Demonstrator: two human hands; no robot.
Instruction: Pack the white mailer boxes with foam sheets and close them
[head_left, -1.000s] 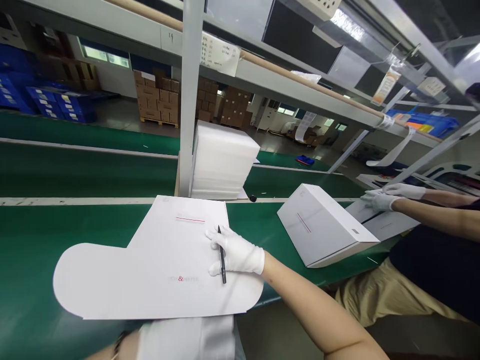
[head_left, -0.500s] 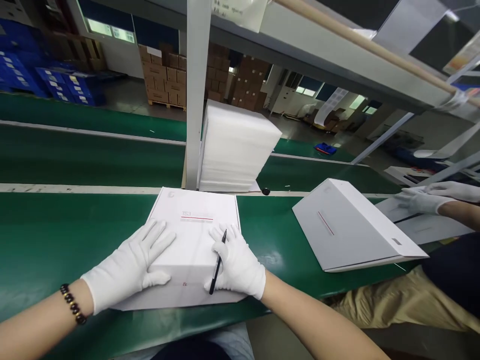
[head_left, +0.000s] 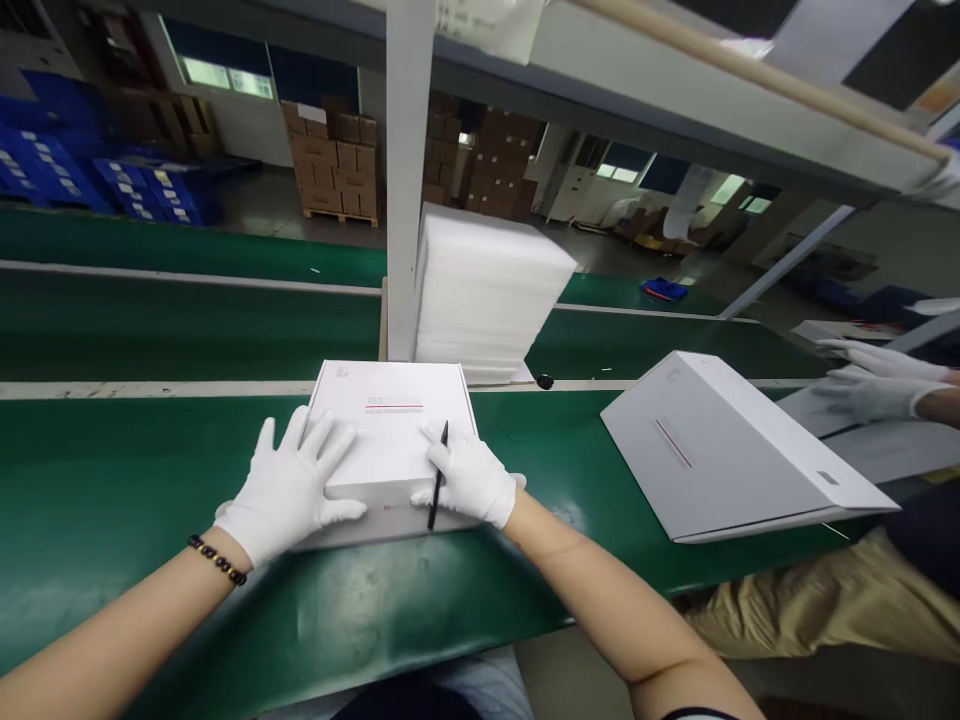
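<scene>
Fingers spread flat are pressed by the white-gloved left hand (head_left: 289, 490) onto the flat white cardboard box (head_left: 390, 430) lying closed on the green conveyor belt (head_left: 112, 470), while a thin black pen (head_left: 437, 488) is gripped by the gloved right hand (head_left: 469, 478) resting on the box, contents hidden.

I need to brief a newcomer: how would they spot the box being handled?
Start at the green conveyor belt; nearest its front edge lies a flat white box under the left hand and right hand. Unlike the tilted white box further right, gloved palms and a black pen rest on it.
</scene>
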